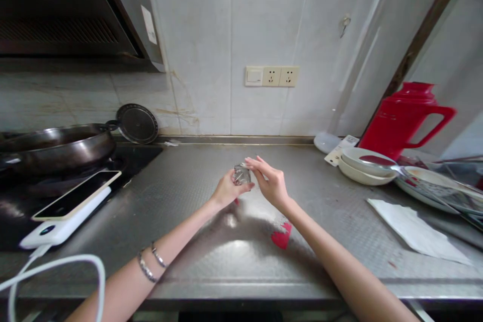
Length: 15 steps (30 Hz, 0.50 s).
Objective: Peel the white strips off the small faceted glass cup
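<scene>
Above the middle of the steel counter (181,221), my left hand (227,188) is closed around a small clear container (242,175), its thumb under the lower edge. Thin pieces seem to lie inside it, too small to name. My right hand (268,178) comes from the right, fingers close together, its fingertips gripping the container's top edge. Whether a separate lid is there I cannot tell. Two bracelets (146,265) circle my left wrist. Below the hands, a red patch (282,236) marks the counter top.
On the left stand a steel pan (71,153) on the stove and a phone (79,195) on a white power bank (62,229) with a cable (56,260). To the right are stacked bowls (366,173), a red thermos (396,121), a plate (437,196) and a paper napkin (411,229).
</scene>
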### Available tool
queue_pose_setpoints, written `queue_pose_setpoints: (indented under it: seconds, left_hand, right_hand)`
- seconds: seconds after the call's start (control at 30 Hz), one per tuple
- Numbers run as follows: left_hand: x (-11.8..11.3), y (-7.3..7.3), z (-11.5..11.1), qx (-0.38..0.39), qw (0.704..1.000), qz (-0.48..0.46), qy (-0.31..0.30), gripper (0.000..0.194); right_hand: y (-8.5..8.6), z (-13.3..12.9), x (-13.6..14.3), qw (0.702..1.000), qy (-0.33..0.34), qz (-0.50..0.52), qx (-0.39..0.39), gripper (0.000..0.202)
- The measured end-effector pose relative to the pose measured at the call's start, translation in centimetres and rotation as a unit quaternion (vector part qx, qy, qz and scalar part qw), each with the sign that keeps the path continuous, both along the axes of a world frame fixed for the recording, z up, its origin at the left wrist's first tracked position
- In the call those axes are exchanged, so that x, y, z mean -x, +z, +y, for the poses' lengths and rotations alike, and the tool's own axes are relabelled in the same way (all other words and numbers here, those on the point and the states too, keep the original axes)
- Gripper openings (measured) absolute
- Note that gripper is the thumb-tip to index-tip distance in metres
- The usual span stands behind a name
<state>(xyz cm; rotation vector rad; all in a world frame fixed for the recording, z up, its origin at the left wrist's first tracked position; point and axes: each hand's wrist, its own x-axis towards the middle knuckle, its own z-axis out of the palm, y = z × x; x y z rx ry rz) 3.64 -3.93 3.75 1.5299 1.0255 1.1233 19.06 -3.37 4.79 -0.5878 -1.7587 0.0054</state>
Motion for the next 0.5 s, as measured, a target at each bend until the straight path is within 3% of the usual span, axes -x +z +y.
queue_pose_setpoints:
  seconds: [0.23,0.3,0.37,0.43,0.5]
  left_hand:
    - [0.7,0.0,0.9,-0.005,1.0,-0.016,0.0,0.049]
    - [1.0,0.1,1.1,0.022,0.999,-0.029,0.022,0.055]
    - [1.2,0.0,1.2,0.034,0.998,-0.043,0.032,0.06]
    - [1.2,-0.1,1.2,0.027,0.998,-0.054,0.018,0.066]
    - [1.0,-0.4,1.3,0.017,0.998,-0.062,0.0,0.07]
  right_hand:
    - [-0.6,-1.2,1.2,0.996,0.069,-0.048,-0.01,0.027]
    - [-0.2,-1.2,1.1,0.999,0.033,0.007,0.029,0.024]
    - [0.2,-0.6,0.7,0.992,-0.044,0.084,0.086,0.023]
    - [0.4,0.4,0.2,0.976,-0.107,0.133,0.132,0.028]
    - [0.4,1.5,0.0,0.971,-0.124,0.13,0.156,0.033]
